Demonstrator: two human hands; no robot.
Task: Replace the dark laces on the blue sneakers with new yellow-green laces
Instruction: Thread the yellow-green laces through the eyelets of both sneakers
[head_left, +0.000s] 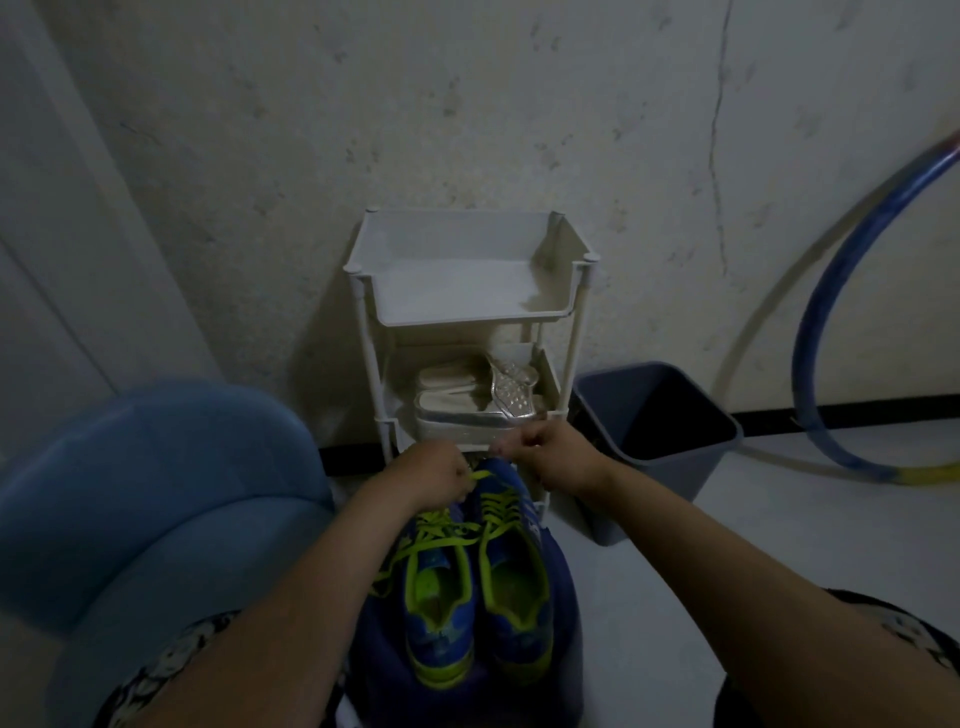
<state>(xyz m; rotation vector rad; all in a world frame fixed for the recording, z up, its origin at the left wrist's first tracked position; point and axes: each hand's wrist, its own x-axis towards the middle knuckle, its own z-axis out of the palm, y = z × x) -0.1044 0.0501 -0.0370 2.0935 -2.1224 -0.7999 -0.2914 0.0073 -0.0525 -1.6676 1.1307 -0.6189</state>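
White shelf rack (470, 291) stands against a cracked wall (519, 104).

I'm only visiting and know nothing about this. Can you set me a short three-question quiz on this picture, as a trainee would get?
1. True or false: both blue sneakers with green lining already carry yellow-green laces.
2. What lies on the shelf under the top tray of the white plastic rack? A) silver and white shoes B) books C) bottles
3. Fill in: the grey-blue plastic bin stands on the rack's ___ side.
Key: 1 true; 2 A; 3 right.
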